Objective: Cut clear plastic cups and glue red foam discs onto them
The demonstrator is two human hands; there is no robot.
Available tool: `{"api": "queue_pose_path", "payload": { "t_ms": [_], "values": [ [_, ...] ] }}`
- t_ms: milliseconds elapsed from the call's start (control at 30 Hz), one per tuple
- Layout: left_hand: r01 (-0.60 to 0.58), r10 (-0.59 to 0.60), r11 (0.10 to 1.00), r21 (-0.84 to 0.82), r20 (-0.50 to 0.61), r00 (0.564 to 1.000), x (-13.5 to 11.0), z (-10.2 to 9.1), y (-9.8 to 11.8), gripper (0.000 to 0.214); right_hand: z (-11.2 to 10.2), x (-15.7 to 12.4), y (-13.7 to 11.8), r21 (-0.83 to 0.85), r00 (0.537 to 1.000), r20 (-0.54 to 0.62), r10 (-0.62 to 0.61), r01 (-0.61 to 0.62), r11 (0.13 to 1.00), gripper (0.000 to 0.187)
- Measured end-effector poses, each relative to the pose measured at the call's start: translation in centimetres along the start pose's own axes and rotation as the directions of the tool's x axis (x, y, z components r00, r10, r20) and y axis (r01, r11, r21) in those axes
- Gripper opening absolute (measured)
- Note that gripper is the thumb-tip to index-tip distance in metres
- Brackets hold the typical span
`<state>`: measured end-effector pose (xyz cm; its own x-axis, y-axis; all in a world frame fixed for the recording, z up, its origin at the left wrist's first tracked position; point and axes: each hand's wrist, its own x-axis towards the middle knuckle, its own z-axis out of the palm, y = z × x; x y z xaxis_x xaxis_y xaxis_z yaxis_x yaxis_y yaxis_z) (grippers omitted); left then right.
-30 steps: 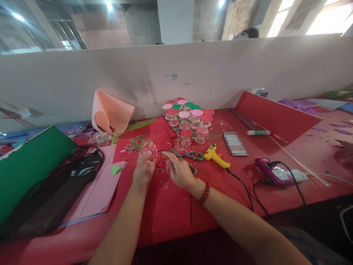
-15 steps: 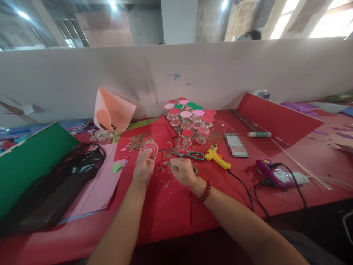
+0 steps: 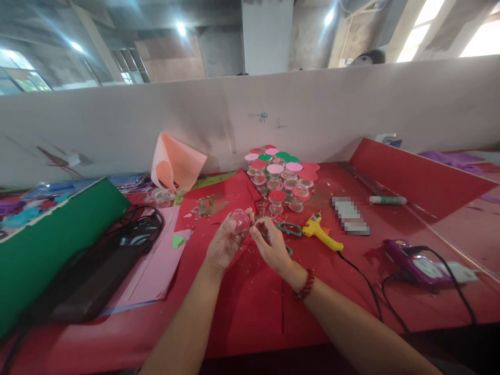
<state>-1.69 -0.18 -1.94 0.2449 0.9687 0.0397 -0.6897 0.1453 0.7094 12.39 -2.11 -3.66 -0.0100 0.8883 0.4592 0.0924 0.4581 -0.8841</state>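
Note:
My left hand (image 3: 221, 246) is closed around a small round clear plastic cup (image 3: 241, 222) that looks pinkish red. Close beside the cup's right side, my right hand (image 3: 272, 249) has its thumb and fingers drawn together in a pinch. Whatever lies between those fingertips is too small or hidden to make out. Behind the right hand show the green handles of scissors (image 3: 289, 229); their blades are covered by the hand. Past both hands stands a cluster of similar clear cups (image 3: 275, 185), topped with pink, red and green paper discs.
A yellow glue gun (image 3: 322, 233) with a black cord lies right of the scissors. Further right are a pixelated flat item (image 3: 350, 215), a glue stick (image 3: 387, 200) and a purple power strip (image 3: 414, 265). To the left are a black bag (image 3: 105, 265) and pink sheets (image 3: 156, 268).
My right hand has come up to the cup and turned. My left hand has tilted the cup towards it. The whole view has shifted slightly.

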Motion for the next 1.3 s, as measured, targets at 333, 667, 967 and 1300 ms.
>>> {"api": "queue_pose_path", "payload": {
  "t_ms": [333,667,967,1300],
  "values": [
    [0.030,-0.035,0.995,0.093,0.055,0.998,-0.1,0.8,-0.5,0.041,-0.3,1.0,-0.5,0.119,0.994,-0.035,0.102,-0.097,0.988,0.024],
    [0.079,-0.086,0.987,0.138,0.047,0.995,0.1,0.7,-0.6,0.034,-0.3,0.9,-0.2,0.152,0.989,0.009,0.151,-0.150,0.977,0.016],
    [0.083,-0.081,0.986,0.148,-0.019,0.997,-0.2,1.0,-0.4,0.042,-0.4,1.0,0.0,0.065,0.987,-0.007,0.157,-0.157,0.986,0.015],
    [0.049,-0.031,0.978,0.204,-0.089,0.996,0.3,0.4,-0.8,0.045,-0.2,0.9,0.5,-0.072,0.993,-0.034,0.113,-0.116,0.991,0.013]
  ]
}}
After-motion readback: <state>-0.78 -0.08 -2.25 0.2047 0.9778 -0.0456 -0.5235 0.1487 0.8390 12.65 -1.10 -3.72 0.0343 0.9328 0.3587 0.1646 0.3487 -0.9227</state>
